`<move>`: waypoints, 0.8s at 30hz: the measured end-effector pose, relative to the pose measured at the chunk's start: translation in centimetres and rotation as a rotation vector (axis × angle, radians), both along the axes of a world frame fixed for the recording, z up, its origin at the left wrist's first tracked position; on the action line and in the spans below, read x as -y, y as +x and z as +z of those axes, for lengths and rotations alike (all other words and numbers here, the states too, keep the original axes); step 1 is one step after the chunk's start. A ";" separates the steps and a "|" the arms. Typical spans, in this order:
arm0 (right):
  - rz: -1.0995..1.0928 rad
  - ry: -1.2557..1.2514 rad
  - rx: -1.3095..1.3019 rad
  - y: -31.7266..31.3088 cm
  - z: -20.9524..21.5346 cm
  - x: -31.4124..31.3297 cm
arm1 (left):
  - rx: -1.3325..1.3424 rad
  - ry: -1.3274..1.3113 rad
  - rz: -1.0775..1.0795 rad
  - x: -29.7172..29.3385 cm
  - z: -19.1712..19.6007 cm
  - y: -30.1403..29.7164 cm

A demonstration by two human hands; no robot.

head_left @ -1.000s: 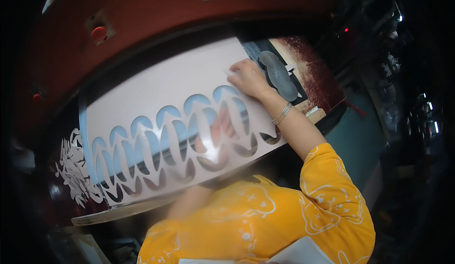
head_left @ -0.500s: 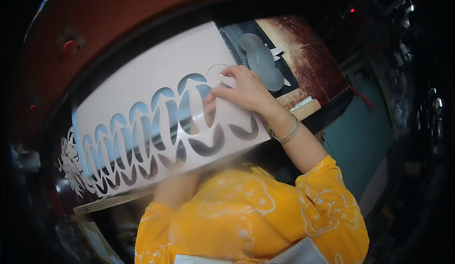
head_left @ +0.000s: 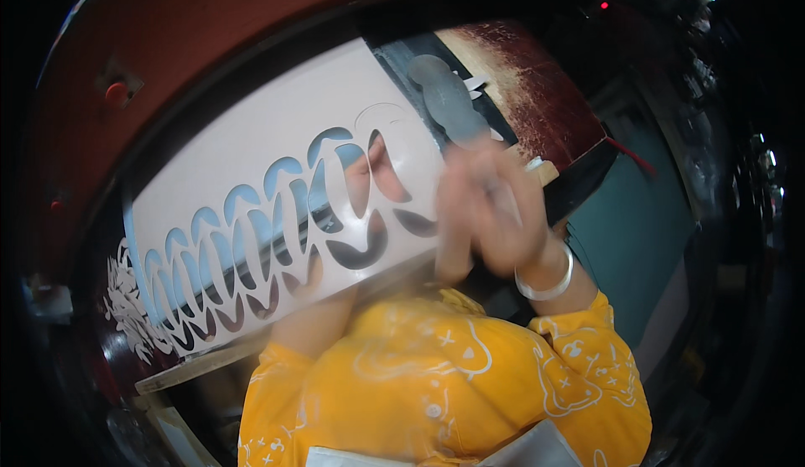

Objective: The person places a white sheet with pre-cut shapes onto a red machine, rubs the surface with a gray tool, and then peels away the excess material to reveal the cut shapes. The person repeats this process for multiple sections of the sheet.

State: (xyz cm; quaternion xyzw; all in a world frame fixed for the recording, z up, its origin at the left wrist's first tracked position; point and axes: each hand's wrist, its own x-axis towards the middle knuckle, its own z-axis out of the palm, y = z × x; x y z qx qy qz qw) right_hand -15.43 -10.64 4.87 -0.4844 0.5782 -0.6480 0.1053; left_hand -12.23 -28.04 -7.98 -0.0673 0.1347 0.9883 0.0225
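A large white sheet (head_left: 277, 98) with rows of sole-shaped cut-outs lies slanted before me, its near edge raised toward my body. My left forearm passes beneath that edge. Through the cut-outs at the sheet's right end, part of my left hand (head_left: 385, 173) shows under the sheet, fingers stretched out. Smeared by motion, my right hand (head_left: 495, 207) is off the sheet's right edge, a silvery bangle at its wrist. Whether it holds anything cannot be told. Just beyond it lies a grey sole-shaped plate (head_left: 446, 94), partly covered by the blurred fingers.
Small white pieces (head_left: 475, 85) lie beside the grey plate on a dark pad. A worn dark-red board (head_left: 545, 90) is at the right. White offcuts (head_left: 130, 308) are heaped at the left. A red machine body with an orange-red button (head_left: 116, 91) arches over the far side.
My right hand has left the cut-out at the sheet's right end, where it pinched a white piece, and moved right and nearer. A new cut-out now shows there, with left-hand fingers below.
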 end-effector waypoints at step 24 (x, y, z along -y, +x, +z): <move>0.319 -0.256 -0.132 -2.6 0.7 -3.0 | -0.384 0.102 0.192 -2.7 7.7 4.0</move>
